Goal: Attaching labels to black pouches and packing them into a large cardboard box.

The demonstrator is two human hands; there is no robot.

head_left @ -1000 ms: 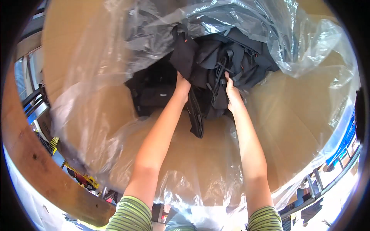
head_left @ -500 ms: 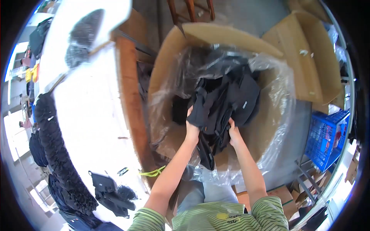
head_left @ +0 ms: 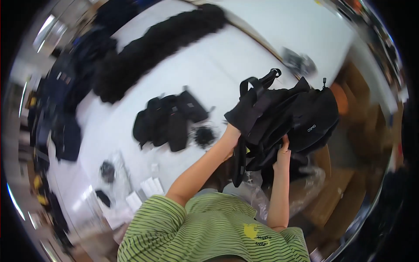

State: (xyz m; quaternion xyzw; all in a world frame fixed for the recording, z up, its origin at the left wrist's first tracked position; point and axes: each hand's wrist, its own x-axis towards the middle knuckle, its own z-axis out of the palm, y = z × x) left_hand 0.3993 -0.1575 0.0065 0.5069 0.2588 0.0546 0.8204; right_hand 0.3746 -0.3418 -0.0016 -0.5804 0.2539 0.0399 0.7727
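A soft black backpack (head_left: 312, 115) with dangling straps, a loop and small white lettering hangs between my two hands, lifted over the edge of the white table. My left hand (head_left: 233, 134) grips its left side; the black fabric covers most of those fingers. From below, my right hand (head_left: 283, 153) is closed on the lower middle of the bag, with the thumb showing against the cloth. Beside my left forearm, several black pouch-like pieces (head_left: 168, 120) and a bundle of thin black strands (head_left: 204, 136) lie on the table.
The white table (head_left: 131, 172) spans the left and far side. On it are a long row of black gathered fabric (head_left: 161, 46), a dark clothing pile (head_left: 65, 109), white packets (head_left: 150, 187) and a plastic-wrapped bundle (head_left: 299, 62). Clear plastic lining (head_left: 307, 185) and cardboard (head_left: 331, 192) are at lower right.
Both hands have lifted the backpack out of the plastic-lined cardboard box. My view has swung left, so the table now fills the middle and the box sits at lower right.
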